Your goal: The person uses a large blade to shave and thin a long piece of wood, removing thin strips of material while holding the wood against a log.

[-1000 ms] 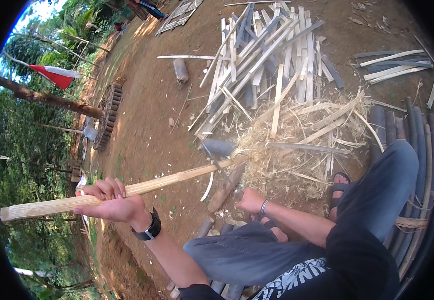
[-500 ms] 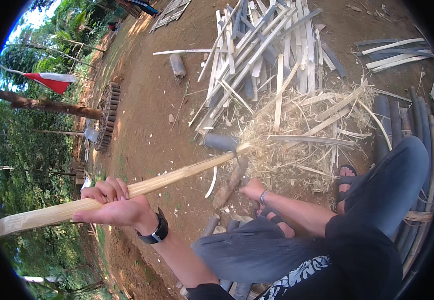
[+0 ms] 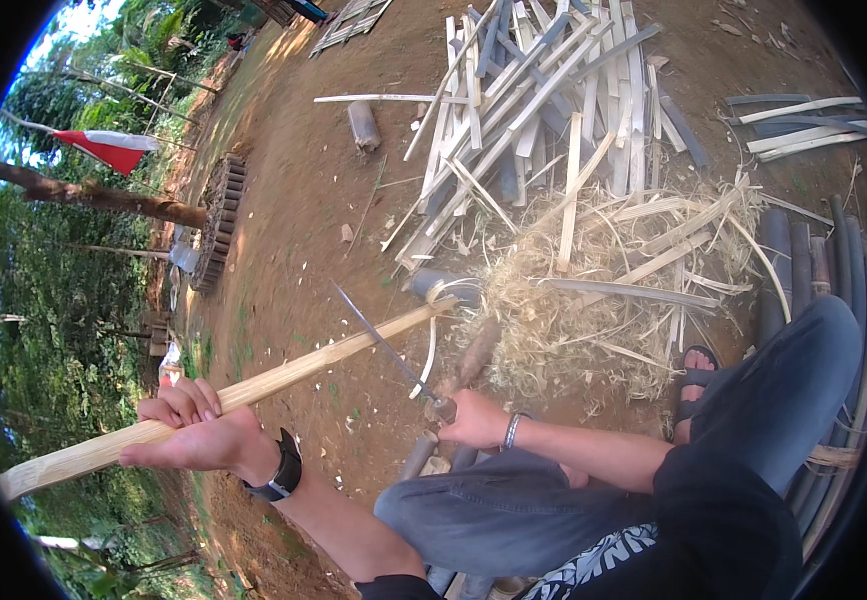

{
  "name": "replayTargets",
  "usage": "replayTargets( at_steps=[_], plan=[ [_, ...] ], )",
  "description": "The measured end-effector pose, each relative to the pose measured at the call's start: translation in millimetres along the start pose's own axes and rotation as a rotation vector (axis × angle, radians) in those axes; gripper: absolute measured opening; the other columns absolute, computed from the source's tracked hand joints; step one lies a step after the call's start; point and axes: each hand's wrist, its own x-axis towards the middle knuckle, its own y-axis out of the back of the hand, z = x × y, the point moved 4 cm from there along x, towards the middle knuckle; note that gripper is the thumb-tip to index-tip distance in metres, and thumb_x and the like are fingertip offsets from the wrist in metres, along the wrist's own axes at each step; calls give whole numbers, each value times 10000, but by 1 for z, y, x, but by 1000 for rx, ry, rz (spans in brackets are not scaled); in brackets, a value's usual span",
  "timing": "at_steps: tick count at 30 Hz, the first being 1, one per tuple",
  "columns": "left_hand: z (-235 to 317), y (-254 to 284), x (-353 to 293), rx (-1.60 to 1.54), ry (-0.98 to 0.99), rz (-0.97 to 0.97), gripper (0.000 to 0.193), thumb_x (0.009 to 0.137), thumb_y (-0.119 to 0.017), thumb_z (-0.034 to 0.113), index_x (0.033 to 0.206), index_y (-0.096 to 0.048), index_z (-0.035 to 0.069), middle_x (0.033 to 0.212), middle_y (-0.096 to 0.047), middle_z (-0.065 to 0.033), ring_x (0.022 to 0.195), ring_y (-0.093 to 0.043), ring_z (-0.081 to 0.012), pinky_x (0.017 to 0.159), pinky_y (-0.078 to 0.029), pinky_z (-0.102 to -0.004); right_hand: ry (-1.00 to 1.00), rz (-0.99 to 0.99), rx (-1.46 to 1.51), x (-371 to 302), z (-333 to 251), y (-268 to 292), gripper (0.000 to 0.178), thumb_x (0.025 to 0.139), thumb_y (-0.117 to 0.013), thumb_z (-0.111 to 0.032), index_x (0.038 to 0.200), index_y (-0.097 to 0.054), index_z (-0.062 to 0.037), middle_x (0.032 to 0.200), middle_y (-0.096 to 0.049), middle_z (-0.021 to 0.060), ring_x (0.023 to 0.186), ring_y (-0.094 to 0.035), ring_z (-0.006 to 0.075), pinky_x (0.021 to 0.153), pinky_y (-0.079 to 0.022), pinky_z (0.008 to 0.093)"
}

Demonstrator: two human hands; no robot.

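Observation:
A long, pale bamboo strip [image 3: 294, 371] runs slantwise from the lower left toward the middle. My left hand [image 3: 194, 425] grips it near its left end, fingers wrapped over it. The strip's far tip is beside a short dark bamboo piece [image 3: 442, 286] lying on the ground. In my right hand [image 3: 474, 418] is the handle of a knife [image 3: 386, 345]; its long, thin blade points up and left, crossing the strip in view. Whether the blade touches the strip, I cannot tell.
Curly shavings [image 3: 594, 290] lie heaped right of the strip's tip. Beyond them is a pile of split bamboo slats [image 3: 534, 100], with a smaller stack [image 3: 804, 125] at far right. Dark bamboo poles [image 3: 839, 400] lie beside my right leg. A short log [image 3: 479, 352] lies near my right hand.
My right hand has drawn back toward me and left; the knife blade has swung from the strip's far end to slant up-left. My left hand and the strip have shifted slightly left and down.

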Motion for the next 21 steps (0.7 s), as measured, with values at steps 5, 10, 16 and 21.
replayTargets(
  at_steps=[5, 10, 16, 21],
  plan=[
    [-29, 11, 11, 19, 20, 61, 633, 873, -189, 740, 610, -233, 166, 501, -174, 45, 413, -168, -73, 367, -144, -194, -24, -11, -2, 24, 18, -6, 271, 677, -665, -178, 621, -567, 68, 517, -562, 145, 459, -537, 180, 473, -432, 355],
    [-63, 11, 15, -14, 102, 86, 610, 891, -150, 713, 622, -206, 168, 516, -170, 40, 431, -147, -86, 382, -133, -215, -15, 36, 31, 49, 20, 5, 245, 686, -658, -185, 645, -587, 46, 506, -553, 101, 455, -518, 168, 487, -435, 346],
    [-75, 18, 30, 2, 95, 124, 626, 881, -201, 728, 613, -216, 163, 482, -187, 37, 407, -155, -77, 359, -127, -205, -117, -57, 28, 61, 23, 8, 255, 691, -661, -207, 670, -595, 38, 538, -574, 120, 487, -537, 174, 502, -445, 345],
    [-53, 18, 33, -13, 111, 78, 621, 883, -215, 723, 613, -227, 164, 479, -201, 39, 379, -175, -62, 327, -137, -192, -71, -88, -66, 48, 6, -1, 242, 686, -660, -190, 639, -573, 31, 522, -559, 112, 494, -556, 178, 500, -446, 344]
  ],
)
